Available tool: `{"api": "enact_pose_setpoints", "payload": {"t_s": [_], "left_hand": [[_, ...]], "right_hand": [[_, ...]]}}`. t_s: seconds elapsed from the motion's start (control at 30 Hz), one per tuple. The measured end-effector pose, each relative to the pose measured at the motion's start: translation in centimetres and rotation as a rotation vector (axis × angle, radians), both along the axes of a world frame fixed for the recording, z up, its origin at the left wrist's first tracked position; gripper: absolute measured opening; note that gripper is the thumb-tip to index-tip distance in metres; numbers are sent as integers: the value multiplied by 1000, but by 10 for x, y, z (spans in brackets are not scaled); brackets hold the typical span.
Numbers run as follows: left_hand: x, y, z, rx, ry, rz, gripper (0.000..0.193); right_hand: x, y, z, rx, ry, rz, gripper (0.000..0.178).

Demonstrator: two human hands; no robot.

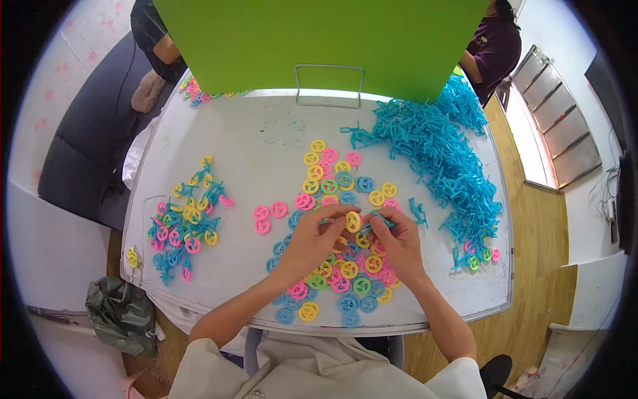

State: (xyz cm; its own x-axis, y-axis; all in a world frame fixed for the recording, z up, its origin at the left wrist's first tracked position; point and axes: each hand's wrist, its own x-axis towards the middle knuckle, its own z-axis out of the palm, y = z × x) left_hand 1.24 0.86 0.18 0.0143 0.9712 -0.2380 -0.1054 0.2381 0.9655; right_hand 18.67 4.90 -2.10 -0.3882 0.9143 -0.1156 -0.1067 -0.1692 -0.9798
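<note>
While both forearms are framed from the lower edge, a yellow wheel (353,222) is pinched upright by the left hand (316,241), right there at the centre of the frame! Just to its right, a small blue piece (380,222) is gripped between thumb and fingers by the right hand (397,245); whether wheel and piece are touching cannot be told. Below and around the hands, loose wheels (349,269) in pink, blue, green and yellow are scattered, down to the lower centre. Over at the upper right, a great heap of blue pieces (425,146) is piled, its tail stretched down the right side. At centre left, wheels and blue parts are mingled in a cluster (193,214). The white table (232,139) is backed at top centre by a green panel (319,43), a wire frame (329,105) being set before it. At the upper left and upper right, two people are partly seen.
</note>
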Motion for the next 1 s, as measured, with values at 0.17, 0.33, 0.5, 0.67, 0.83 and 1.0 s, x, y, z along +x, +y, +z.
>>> {"api": "enact_pose_setpoints", "payload": {"t_s": [0.17,0.33,0.5,0.67,0.83,1.0], "left_hand": [[4,-2,5,9,-103,-8,25],[2,-3,-3,56,9,-13,23],[3,-2,-5,88,40,29,18],[3,-3,-11,168,160,22,19],[7,-7,1,217,269,11,18],[9,-8,1,224,292,-5,17]], "right_hand": [[-6,-1,0,18,80,-66,14],[-8,-3,1,-20,58,-62,12],[-7,-3,-1,114,-63,-41,13],[-8,-3,6,18,-116,-14,14],[-4,0,17,-75,-150,50,19],[0,3,15,-120,-136,72,22]]}}
